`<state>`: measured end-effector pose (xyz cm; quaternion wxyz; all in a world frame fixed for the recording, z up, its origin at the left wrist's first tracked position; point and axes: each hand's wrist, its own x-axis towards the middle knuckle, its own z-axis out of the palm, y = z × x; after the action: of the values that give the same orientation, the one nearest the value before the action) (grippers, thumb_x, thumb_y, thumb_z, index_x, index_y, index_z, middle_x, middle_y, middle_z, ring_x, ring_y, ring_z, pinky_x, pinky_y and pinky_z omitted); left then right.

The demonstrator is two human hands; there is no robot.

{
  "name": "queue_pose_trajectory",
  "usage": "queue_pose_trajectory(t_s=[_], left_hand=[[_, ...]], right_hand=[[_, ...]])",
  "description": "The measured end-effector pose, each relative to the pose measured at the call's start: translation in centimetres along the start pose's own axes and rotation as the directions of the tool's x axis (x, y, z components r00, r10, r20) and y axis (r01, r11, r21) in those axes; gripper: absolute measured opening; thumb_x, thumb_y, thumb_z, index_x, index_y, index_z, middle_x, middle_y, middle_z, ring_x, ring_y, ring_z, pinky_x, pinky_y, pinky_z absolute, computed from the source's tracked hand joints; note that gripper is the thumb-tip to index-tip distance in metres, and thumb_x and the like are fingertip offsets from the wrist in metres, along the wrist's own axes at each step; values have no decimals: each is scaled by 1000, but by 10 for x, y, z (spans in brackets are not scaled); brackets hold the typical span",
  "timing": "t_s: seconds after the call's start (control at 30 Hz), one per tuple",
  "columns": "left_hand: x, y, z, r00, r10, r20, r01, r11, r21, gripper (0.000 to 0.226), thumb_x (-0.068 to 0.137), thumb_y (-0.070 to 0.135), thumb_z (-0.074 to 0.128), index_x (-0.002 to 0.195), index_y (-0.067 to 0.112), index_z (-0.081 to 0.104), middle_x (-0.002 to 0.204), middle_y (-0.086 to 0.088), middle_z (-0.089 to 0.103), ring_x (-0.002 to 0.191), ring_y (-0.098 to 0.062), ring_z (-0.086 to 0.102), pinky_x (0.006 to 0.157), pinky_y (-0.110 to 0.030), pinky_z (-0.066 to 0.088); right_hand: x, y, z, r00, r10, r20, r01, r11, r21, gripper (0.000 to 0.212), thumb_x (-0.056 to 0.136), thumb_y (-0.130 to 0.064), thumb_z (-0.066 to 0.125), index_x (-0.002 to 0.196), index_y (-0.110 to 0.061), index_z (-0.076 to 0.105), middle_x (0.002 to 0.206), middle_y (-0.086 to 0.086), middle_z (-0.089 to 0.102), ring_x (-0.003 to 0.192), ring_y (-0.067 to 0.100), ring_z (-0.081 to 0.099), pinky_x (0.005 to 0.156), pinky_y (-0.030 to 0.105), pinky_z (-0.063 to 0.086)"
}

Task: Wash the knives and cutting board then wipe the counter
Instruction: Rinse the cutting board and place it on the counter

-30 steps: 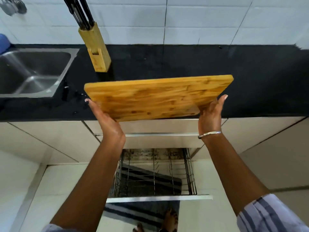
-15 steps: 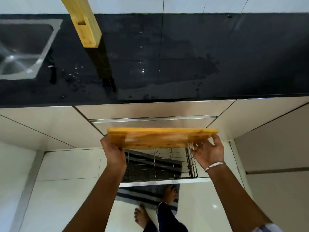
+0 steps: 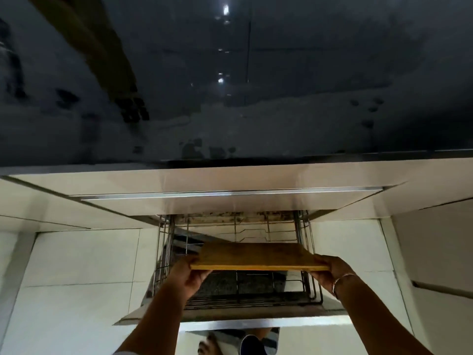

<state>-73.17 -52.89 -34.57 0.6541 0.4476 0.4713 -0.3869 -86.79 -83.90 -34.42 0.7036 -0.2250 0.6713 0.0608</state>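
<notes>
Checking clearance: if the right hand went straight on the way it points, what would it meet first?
Probably the right side of the wire basket, just ahead of the right hand; depth is unclear.

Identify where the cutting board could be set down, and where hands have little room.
Free: the black counter behind its front edge; the wire basket floor between its side walls. Tight: the basket sides, where left hand and right hand grip the cutting board.

Dim, soft, motion-blurred. Small white glare spots and smeared reflections on the glossy black stone counter (image 3: 307, 60). Wide-angle bending at edges. The cream cabinet fronts (image 3: 76, 260) are brightest; the steel wire drawer basket (image 3: 256, 302) is shadowed.
</notes>
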Motion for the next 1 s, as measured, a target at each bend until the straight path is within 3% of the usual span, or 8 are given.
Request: queue_pose_trajectory(t_s=[0.13, 0.3, 0.43, 0.53, 0.63, 0.77, 0.9, 1.0], left_hand=[[35, -7, 15, 999, -16, -45, 15, 1000, -8, 16, 97, 2, 40, 109, -3, 49, 92, -25, 61, 84, -32, 62, 51, -32, 58], [56, -17, 25, 996, -40, -82, 39, 999, -12, 10, 96, 0, 42, 101, -3, 51, 92, -25, 60, 83, -33, 61, 60, -35, 58], [78, -22, 26, 987, -13, -157, 9, 1000, -28, 6, 94, -3, 45, 97, -2, 50, 111, -28, 57, 82, -33, 60, 82, -39, 50], [84, -22, 30, 985, 11, -170, -16, 999, -28, 4, 95, -1, 47, 97, 0, 50, 119, -31, 55, 98, -38, 60, 88, -43, 51], [85, -16, 38, 981, 61, -183, -41, 993, 112, 10, 96, 1, 48, 104, -2, 54, 123, -28, 55, 119, -39, 54, 97, -43, 48], [83, -10, 47, 977, 77, -201, -20, 962, 273, 14, 97, 3, 49, 107, -5, 55, 98, -25, 60, 83, -31, 62, 89, -43, 53], [71, -14, 43, 977, 102, -187, -7, 893, 451, 30, 101, 18, 43, 128, 5, 50, 116, -23, 57, 101, -34, 61, 80, -46, 55], [55, -29, 32, 975, 125, -186, -3, 838, 545, 41, 102, 23, 39, 142, 11, 40, 143, -15, 43, 127, -35, 47, 98, -46, 46]], right_hand=[[39, -6, 1, 996, -26, -86, 19, 996, -84, 6, 92, 1, 48, 90, 5, 52, 54, 21, 65, 43, 31, 65, 37, 35, 52], [67, -15, 10, 991, -49, -125, 30, 988, -155, 9, 92, 1, 51, 83, 3, 50, 46, 19, 61, 37, 29, 62, 34, 31, 50], [84, -16, 15, 992, -43, -121, 29, 993, -115, 4, 94, 4, 47, 90, 4, 48, 95, 30, 59, 68, 37, 56, 80, 42, 54], [93, -14, 21, 990, -55, -131, 39, 992, -121, 5, 94, 5, 44, 89, 4, 46, 126, 33, 48, 73, 38, 53, 77, 47, 52], [90, -13, 29, 992, -52, -113, 37, 991, -132, 8, 93, 7, 46, 84, 6, 46, 126, 34, 49, 93, 46, 57, 91, 51, 47], [77, -12, 40, 989, -114, -92, 85, 958, -273, 16, 89, 11, 51, 75, 2, 49, 101, 30, 53, 73, 37, 63, 57, 36, 58], [59, -2, 38, 978, -190, -89, 142, 912, -384, 18, 96, 0, 47, 111, 4, 55, 112, 22, 55, 92, 36, 59, 77, 43, 52], [39, 25, 15, 947, -282, -152, 155, 819, -552, 32, 95, -15, 50, 125, -6, 53, 126, 11, 58, 112, 32, 56, 101, 43, 44]])
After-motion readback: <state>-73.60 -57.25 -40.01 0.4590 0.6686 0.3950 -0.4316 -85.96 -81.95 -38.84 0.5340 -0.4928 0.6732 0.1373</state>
